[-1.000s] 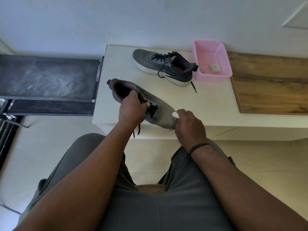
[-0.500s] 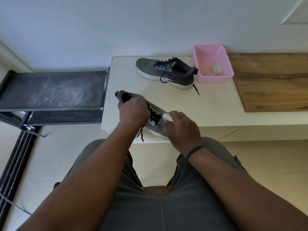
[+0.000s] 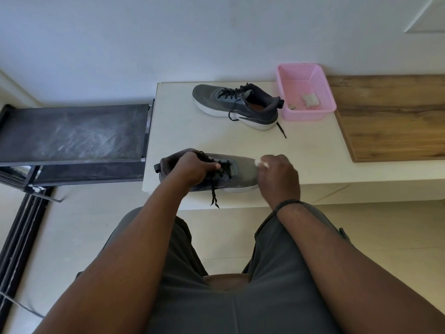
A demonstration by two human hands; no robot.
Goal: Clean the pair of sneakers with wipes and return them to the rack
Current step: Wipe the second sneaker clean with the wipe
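The person's left hand (image 3: 192, 168) has its fingers (image 3: 212, 165) curled around the collar and lace area of a dark grey mesh sneaker with a white sole (image 3: 237, 173), gripping it at the near edge of the white surface (image 3: 313, 150). Pretty solid hold from the look of it, with a black lace end dangling off the edge just below those fingers. The right hand (image 3: 277, 177) sits at the toe end, fingers bunched around a small white wipe (image 3: 261, 162) and pressing it against the toe; only a bit of the wipe pokes out past the knuckles. There's a dark band on that wrist.

Beyond both hands, farther back on the surface, the second grey sneaker with black laces (image 3: 237, 106) rests on its sole, nobody touching it. Just to the right of it is a pink perforated plastic basket (image 3: 305, 92) with a couple of crumpled pale scraps inside. Off to the left of the left hand stands a black metal shoe rack (image 3: 72, 133), its top shelf looking dusty. A wood-grain panel (image 3: 395, 116) lies beyond the right hand.
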